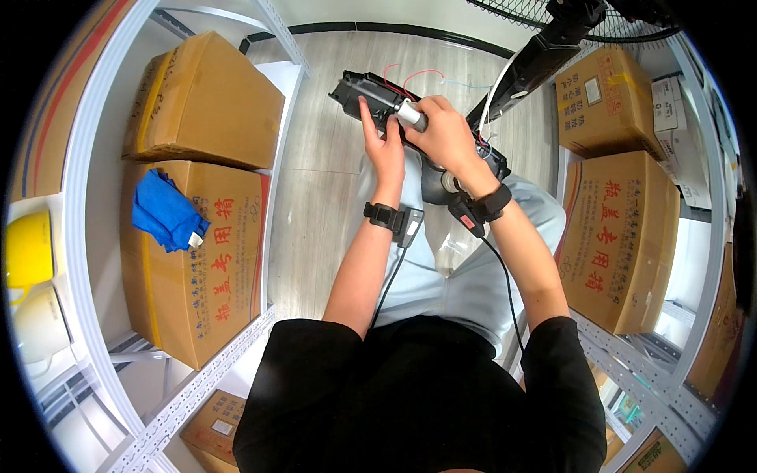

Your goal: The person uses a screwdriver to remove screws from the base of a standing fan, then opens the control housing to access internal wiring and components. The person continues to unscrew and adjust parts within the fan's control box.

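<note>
A long black plastic housing (371, 96) lies across in front of my knees, tilted, with thin red wires (426, 72) rising from its far side. My left hand (384, 150) steadies this housing, its index finger stretched along the top and its thumb beside the tool. In my right hand (448, 138) is a short white-and-grey cylindrical tool (410, 116), pressed against the housing; its tip and exact kind cannot be made out. A black pole (528, 75) with a white cable runs from the housing's right part up to a black wire fan grille (607, 24).
Metal shelves stand on both sides. Cardboard boxes (217, 98) fill the left one, with a blue cloth (167, 209) on a lower box and helmets (29, 248) farther left. More boxes (615, 236) sit at right. Black cables (505, 272) trail from the devices on my wrists.
</note>
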Action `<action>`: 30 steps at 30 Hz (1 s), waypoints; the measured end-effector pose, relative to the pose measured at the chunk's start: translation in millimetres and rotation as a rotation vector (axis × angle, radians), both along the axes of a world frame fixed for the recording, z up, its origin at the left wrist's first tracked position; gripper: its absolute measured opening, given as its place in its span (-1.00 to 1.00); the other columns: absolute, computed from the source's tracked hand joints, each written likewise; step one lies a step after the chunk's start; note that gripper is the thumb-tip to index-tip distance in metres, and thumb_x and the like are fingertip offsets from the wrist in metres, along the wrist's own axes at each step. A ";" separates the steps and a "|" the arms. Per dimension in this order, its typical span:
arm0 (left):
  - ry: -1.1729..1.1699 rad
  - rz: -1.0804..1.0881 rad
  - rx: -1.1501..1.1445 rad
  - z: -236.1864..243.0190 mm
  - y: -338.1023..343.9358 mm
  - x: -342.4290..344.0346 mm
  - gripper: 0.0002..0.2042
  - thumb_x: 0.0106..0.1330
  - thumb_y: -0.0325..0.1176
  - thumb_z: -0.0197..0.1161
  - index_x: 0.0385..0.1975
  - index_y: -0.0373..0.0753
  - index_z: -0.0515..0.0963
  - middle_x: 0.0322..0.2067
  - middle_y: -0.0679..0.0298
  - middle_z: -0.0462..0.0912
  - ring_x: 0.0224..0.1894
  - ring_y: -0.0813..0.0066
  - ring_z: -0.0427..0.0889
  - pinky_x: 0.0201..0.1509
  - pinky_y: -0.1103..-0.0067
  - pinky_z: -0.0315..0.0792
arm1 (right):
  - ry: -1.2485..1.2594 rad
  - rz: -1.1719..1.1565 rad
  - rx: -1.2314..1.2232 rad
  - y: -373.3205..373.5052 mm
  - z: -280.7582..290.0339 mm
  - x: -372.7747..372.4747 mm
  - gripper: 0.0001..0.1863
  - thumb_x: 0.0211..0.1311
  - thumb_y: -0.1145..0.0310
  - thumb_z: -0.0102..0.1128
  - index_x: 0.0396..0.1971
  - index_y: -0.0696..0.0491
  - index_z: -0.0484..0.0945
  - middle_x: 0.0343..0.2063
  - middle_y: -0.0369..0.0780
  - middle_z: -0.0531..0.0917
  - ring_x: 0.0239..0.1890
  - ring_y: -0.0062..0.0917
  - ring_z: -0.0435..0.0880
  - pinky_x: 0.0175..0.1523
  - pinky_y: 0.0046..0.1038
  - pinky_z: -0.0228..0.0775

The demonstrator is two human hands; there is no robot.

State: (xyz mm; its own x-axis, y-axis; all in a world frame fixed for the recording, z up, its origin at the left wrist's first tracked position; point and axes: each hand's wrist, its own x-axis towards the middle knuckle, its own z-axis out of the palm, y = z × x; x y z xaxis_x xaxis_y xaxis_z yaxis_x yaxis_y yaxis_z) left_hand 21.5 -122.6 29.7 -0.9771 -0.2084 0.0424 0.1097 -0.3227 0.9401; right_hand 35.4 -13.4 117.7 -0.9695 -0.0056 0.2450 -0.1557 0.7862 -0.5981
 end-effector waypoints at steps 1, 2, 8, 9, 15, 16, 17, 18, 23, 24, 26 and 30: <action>0.001 0.002 -0.011 1.3 -0.1 0.2 -0.38 0.39 -0.50 0.08 0.44 -0.15 0.05 0.33 0.10 0.28 0.15 0.44 0.45 0.16 0.52 0.39 | 0.028 -0.002 -0.024 3.0 1.4 -0.6 -0.61 -0.07 0.27 0.39 -0.24 0.15 0.56 -0.19 -0.06 0.58 -0.21 -0.07 0.63 -0.12 -0.18 0.51; 0.003 0.004 -0.023 2.7 0.1 -0.1 -0.38 0.39 -0.50 0.09 0.43 -0.16 0.05 0.33 0.09 0.27 0.15 0.44 0.44 0.18 0.52 0.37 | 0.056 -0.003 -0.048 6.5 3.1 -1.3 -0.62 -0.07 0.27 0.38 -0.25 0.15 0.56 -0.20 -0.06 0.59 -0.21 -0.06 0.63 -0.12 -0.19 0.51; 0.030 0.042 -0.113 9.4 -2.3 2.5 -0.37 0.38 -0.48 0.11 0.43 -0.15 0.06 0.37 0.12 0.23 0.09 0.48 0.46 0.12 0.58 0.35 | 0.094 -0.044 -0.073 29.4 19.4 -8.3 -0.65 -0.06 0.30 0.38 -0.27 0.16 0.57 -0.21 -0.02 0.58 -0.14 -0.07 0.59 -0.06 -0.22 0.47; 0.017 0.037 -0.112 9.7 -2.1 2.5 -0.37 0.38 -0.48 0.11 0.43 -0.14 0.06 0.37 0.12 0.23 0.07 0.49 0.46 0.10 0.59 0.36 | 0.063 -0.063 -0.079 32.6 20.5 -9.2 -0.66 -0.05 0.30 0.37 -0.27 0.16 0.57 -0.20 -0.02 0.58 -0.14 -0.08 0.59 -0.06 -0.22 0.47; -0.033 -0.003 -0.079 13.7 -2.0 4.6 -0.37 0.38 -0.48 0.11 0.44 -0.13 0.05 0.37 0.15 0.24 0.00 0.53 0.46 0.00 0.64 0.37 | 0.020 -0.103 0.033 37.0 16.2 -9.4 -0.66 -0.02 0.32 0.35 -0.24 0.17 0.57 -0.18 0.00 0.58 -0.14 -0.06 0.60 -0.05 -0.20 0.47; -0.053 -0.014 -0.070 15.4 -2.1 5.4 -0.36 0.38 -0.49 0.11 0.44 -0.13 0.05 0.37 0.15 0.24 0.00 0.54 0.46 -0.01 0.64 0.38 | 0.018 -0.097 0.035 36.2 16.0 -9.1 -0.65 -0.01 0.31 0.34 -0.24 0.18 0.56 -0.18 0.00 0.58 -0.14 -0.06 0.60 -0.05 -0.20 0.47; -0.034 -0.001 -0.079 14.5 -1.8 4.8 -0.36 0.38 -0.49 0.11 0.44 -0.13 0.05 0.37 0.16 0.24 0.00 0.55 0.46 -0.02 0.65 0.38 | 0.015 -0.091 0.037 35.4 15.8 -8.9 -0.65 -0.01 0.31 0.34 -0.23 0.18 0.56 -0.18 0.01 0.58 -0.14 -0.06 0.60 -0.04 -0.20 0.47; -0.015 0.013 -0.090 14.4 -1.7 3.6 -0.36 0.38 -0.49 0.11 0.44 -0.13 0.05 0.37 0.16 0.24 0.00 0.55 0.46 -0.03 0.65 0.39 | 0.012 -0.085 0.038 34.4 15.4 -8.8 -0.65 0.00 0.30 0.33 -0.22 0.18 0.56 -0.19 0.01 0.58 -0.14 -0.05 0.60 -0.04 -0.19 0.47; -0.027 0.008 -0.094 22.3 1.5 6.5 -0.36 0.37 -0.50 0.10 0.44 -0.13 0.04 0.38 0.18 0.21 0.00 0.56 0.45 -0.07 0.66 0.40 | -0.048 -0.157 0.105 33.6 11.0 -14.6 -0.65 0.06 0.28 0.28 -0.20 0.18 0.56 -0.19 0.04 0.59 -0.17 -0.01 0.62 -0.05 -0.15 0.50; 0.000 0.024 -0.100 15.5 1.0 3.9 -0.36 0.37 -0.51 0.10 0.44 -0.13 0.04 0.37 0.18 0.21 -0.04 0.57 0.45 -0.09 0.66 0.40 | -0.057 -0.172 0.129 31.2 10.2 -16.5 -0.65 0.07 0.28 0.27 -0.20 0.18 0.56 -0.19 0.05 0.60 -0.18 0.00 0.63 -0.05 -0.14 0.51; 0.032 0.042 -0.131 2.1 -1.6 -0.8 -0.34 0.37 -0.50 0.10 0.45 -0.07 0.03 0.26 0.22 0.28 -0.19 0.64 0.42 -0.25 0.69 0.36 | -0.087 -0.200 0.149 25.9 11.0 -20.5 -0.65 0.07 0.28 0.25 -0.20 0.20 0.56 -0.20 0.07 0.60 -0.20 0.02 0.64 -0.07 -0.12 0.52; 0.022 0.029 -0.140 -1.8 -0.5 -1.4 -0.31 0.37 -0.49 0.12 0.46 0.05 0.01 -0.01 0.30 0.42 -0.44 0.76 0.33 -0.55 0.77 0.29 | -0.153 -0.235 0.191 26.3 9.3 -27.3 -0.63 0.07 0.29 0.25 -0.18 0.22 0.55 -0.22 0.10 0.61 -0.21 0.05 0.64 -0.09 -0.12 0.54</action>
